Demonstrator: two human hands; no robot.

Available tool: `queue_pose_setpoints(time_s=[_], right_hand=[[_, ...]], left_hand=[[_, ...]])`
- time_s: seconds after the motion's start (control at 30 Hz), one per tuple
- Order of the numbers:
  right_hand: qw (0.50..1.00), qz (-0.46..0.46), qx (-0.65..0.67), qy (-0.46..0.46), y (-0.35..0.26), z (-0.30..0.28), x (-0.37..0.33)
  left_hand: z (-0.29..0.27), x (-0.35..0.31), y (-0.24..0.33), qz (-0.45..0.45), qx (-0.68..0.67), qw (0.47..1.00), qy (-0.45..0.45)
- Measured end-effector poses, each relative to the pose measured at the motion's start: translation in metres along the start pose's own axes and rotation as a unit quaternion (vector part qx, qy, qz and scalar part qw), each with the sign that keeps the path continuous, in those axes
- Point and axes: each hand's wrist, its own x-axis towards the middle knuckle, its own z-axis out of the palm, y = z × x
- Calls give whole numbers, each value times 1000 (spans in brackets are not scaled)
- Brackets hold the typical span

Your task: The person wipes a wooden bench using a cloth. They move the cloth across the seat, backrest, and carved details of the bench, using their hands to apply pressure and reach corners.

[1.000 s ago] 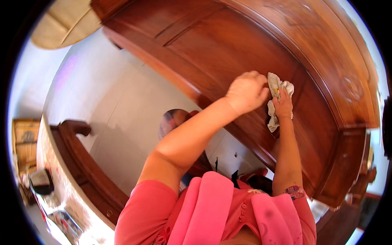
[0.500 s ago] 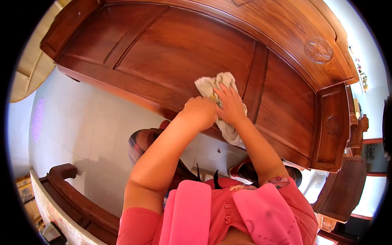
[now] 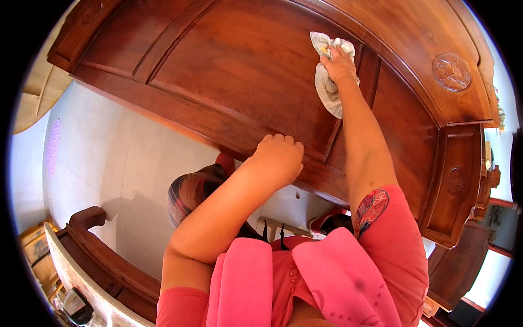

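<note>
A long reddish-brown wooden bench point(image 3: 239, 71) with a panelled seat stretches across the view. My right hand point(image 3: 339, 64) is far out on the seat, near the backrest, its fingers gripping and pressing a crumpled off-white cloth point(image 3: 328, 92). One end of the cloth trails from under the hand toward the near side. A small yellow patch shows by the fingertips. Over the front edge of the seat, my left hand point(image 3: 279, 161) is curled into a fist with the knuckles up. Its palm is hidden, so whatever it may hold cannot be seen.
The carved backrest point(image 3: 403, 60) rises at the far side, and a boxy armrest point(image 3: 451, 182) closes the right end. Behind me at lower left stands another dark wooden seat point(image 3: 103, 261). Pale floor tiles point(image 3: 109, 147) lie left of my legs.
My right hand has carried the cloth away from the front edge, toward the backrest and slightly right. My left hand, formerly beside the cloth, is now apart from it at the front edge.
</note>
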Motion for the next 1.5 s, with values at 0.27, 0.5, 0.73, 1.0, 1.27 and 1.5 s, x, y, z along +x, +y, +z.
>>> queue_pose_setpoints(time_s=[0.27, 0.5, 0.73, 1.0, 1.27, 1.5], right_hand=[[998, -63, 8, 11, 9, 8, -68], [987, -127, 84, 54, 17, 6, -183], [941, -21, 335, 43, 31, -57, -179], [943, -162, 238, 166, 27, -81, -239], [961, -203, 150, 117, 49, -30, -267], [957, -273, 85, 51, 24, -7, -311]], left_hand=[[-3, -1, -5, 2, 4, 999, 49], [-12, -2, -9, -19, -7, 1000, 23], [-19, 2, -19, -25, -23, 999, 3], [-22, 2, -26, -37, -25, 999, 4], [-24, -1, -23, -37, -19, 999, -7], [-17, -19, -17, -6, -4, 998, 67]])
